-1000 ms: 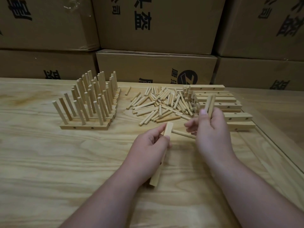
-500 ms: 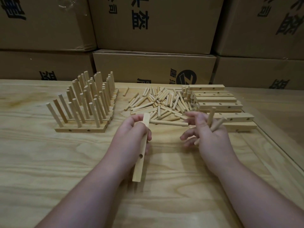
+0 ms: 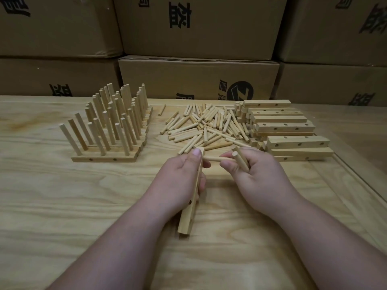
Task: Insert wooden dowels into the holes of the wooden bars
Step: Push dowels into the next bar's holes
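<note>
Only print around was on the cardboard boxes (image 3: 199,78) stacked behind the counter: big black Chinese-style characters, all upside down and mostly cut off, so I couldn't really read any. The middle box also had a round black logo (image 3: 240,91) with a slanted Z-like mark in it. No numbers or brand names I could make out

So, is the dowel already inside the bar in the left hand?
Cannot tell. The dowel reaches the bar near its top, but the left hand's thumb hides the joint.
</note>
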Demonstrator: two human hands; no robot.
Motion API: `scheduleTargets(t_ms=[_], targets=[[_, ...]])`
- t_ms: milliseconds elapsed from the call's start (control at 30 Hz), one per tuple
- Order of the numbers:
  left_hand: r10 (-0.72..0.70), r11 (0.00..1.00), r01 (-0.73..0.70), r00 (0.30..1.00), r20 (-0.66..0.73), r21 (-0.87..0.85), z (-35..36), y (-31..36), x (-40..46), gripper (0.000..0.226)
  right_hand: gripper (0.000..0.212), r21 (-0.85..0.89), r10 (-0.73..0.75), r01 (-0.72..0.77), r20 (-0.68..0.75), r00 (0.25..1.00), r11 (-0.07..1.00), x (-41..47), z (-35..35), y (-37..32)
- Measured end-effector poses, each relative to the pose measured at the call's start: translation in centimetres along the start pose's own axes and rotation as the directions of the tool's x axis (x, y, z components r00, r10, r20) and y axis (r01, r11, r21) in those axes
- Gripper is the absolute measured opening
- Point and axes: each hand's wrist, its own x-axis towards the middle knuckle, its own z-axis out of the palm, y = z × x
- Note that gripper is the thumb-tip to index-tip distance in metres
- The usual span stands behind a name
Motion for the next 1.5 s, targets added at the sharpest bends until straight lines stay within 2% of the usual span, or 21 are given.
scheduleTargets(t_ms=[267, 400, 567, 700, 767, 867, 933, 1033, 1133, 1200, 1267, 1400, 1500], targets=[[0.043, 0.993, -0.044, 0.999, 0.010, 0.109, 0.1, 0.3, -0.3, 0.053, 0.009, 0.090, 0.154, -0.155, 0.020, 0.988, 0.984, 0.0, -0.4, -0.3], [0.099, 0.985, -0.093, 0.994, -0.035, 0.147, 0.4, 0.3, -0.2, 0.044, 0.021, 0.038, 0.101, -0.100, -0.010, 0.995, 0.994, 0.0, -0.1, -0.7], [0.096, 0.985, -0.097, 0.995, 0.018, 0.141, -0.1, 0.1, -0.1, 0.051, 0.018, 0.009, 0.082, -0.082, 0.016, 0.997, 0.997, 0.0, -0.4, -0.9], [0.095, 0.986, -0.096, 0.995, 0.013, 0.135, -0.1, -0.2, -0.1, 0.056, 0.014, 0.061, 0.077, -0.079, 0.039, 0.996, 0.995, -0.1, -0.6, -0.8], [0.081, 0.995, -0.082, 0.997, 0.008, 0.061, 0.0, -0.3, 0.0, 0.055, 0.017, 0.109, 0.070, -0.071, 0.013, 0.997, 0.992, -0.1, -0.2, -0.7], [0.008, 0.985, 0.006, 0.997, 0.077, -0.171, -0.1, -0.2, 0.3, 0.053, 0.018, 0.161, 0.064, -0.054, -0.058, 0.996, 0.985, -0.1, 0.4, -0.4], [-0.029, 0.973, 0.049, 0.995, 0.094, -0.225, -0.1, -0.3, 0.6, 0.048, 0.011, 0.241, 0.081, -0.053, -0.107, 0.991, 0.969, 0.1, 0.5, -0.2], [-0.058, 0.961, 0.067, 0.997, 0.042, -0.267, -0.2, -0.4, 0.8, 0.035, 0.026, 0.351, 0.133, -0.063, -0.180, 0.975, 0.934, 0.3, 0.3, 0.2], [-0.090, 0.885, 0.078, 0.996, -0.003, -0.459, -0.8, -0.3, 0.8, 0.041, 0.028, 0.406, 0.169, -0.054, -0.254, 0.952, 0.912, 0.5, -0.1, 0.3], [-0.103, 0.772, 0.105, 0.994, 0.039, -0.627, -1.2, -0.1, 0.7, 0.041, 0.030, 0.436, 0.185, -0.073, -0.220, 0.958, 0.897, 0.4, -0.2, 0.4], [-0.079, 0.656, 0.128, 0.992, 0.101, -0.744, -1.1, 0.4, 0.6, 0.037, 0.029, 0.449, 0.189, -0.117, -0.120, 0.975, 0.886, 0.2, 0.1, 0.3], [-0.096, 0.637, 0.136, 0.991, 0.097, -0.759, -0.4, 0.5, 0.6, 0.031, 0.012, 0.316, 0.112, -0.111, 0.017, 0.994, 0.942, -0.3, 1.2, -0.2], [-0.121, 0.640, 0.145, 0.989, 0.087, -0.755, -0.1, 0.1, 0.7, 0.033, 0.012, 0.197, 0.059, -0.063, 0.026, 0.998, 0.978, -0.5, 1.6, -0.3]])
